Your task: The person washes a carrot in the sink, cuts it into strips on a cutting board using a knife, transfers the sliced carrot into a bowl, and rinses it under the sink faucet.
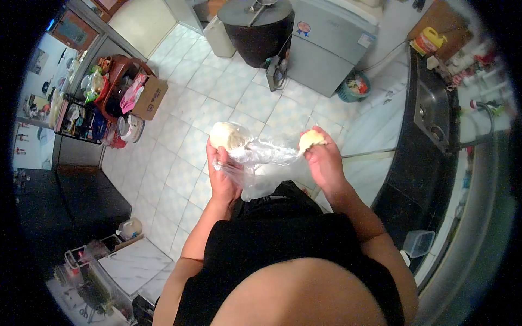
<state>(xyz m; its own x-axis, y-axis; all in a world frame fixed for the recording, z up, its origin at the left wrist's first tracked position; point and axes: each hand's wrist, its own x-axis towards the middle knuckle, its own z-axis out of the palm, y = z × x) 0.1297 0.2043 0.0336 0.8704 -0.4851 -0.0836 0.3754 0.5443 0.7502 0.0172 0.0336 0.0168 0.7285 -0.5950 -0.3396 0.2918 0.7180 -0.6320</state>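
My left hand holds a round pale bun together with one side of a clear plastic bag. The bag stretches across in front of my body towards the right. Between the fingers of my right hand is a torn, pale yellow piece of bun, held just beyond the bag's right end. A white rounded shape shows through the lower part of the bag, too blurred to make out.
Beyond the tiled floor stand a grey refrigerator, a dark bin and a small basket. A black counter with a sink runs along the right. At left are a cardboard box and a cluttered shelf.
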